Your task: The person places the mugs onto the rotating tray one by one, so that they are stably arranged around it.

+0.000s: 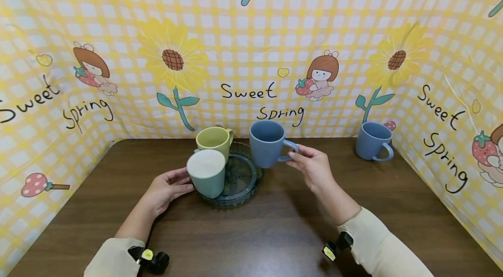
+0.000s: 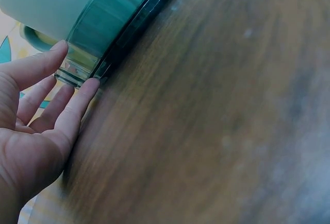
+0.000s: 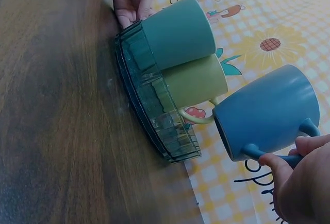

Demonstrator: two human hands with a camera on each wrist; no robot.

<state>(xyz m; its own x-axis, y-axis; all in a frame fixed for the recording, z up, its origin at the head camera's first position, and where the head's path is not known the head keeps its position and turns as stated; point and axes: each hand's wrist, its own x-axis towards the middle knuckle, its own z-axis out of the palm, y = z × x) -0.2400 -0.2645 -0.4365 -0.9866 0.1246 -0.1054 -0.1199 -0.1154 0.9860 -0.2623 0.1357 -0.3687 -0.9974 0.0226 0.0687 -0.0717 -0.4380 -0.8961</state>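
Note:
My right hand (image 1: 314,167) pinches the handle of a blue mug (image 1: 267,143). The right wrist view shows that mug (image 3: 270,113) raised beside a clear, dark-tinted ribbed tray (image 3: 170,136), its base apart from the tray's wall. Inside the round tray (image 1: 251,189) a teal mug (image 1: 206,176) with a pale interior stands at the front left, and a yellow-green mug (image 1: 212,139) behind it. My left hand (image 1: 169,189) is at the tray's left side; in the left wrist view its extended fingers (image 2: 77,105) touch the tray's outer wall.
Another blue mug (image 1: 373,141) stands at the back right of the brown wooden table (image 1: 267,237), handle towards the right. A yellow checked cloth (image 1: 235,41) with printed flowers and lettering encloses the table at the back and sides.

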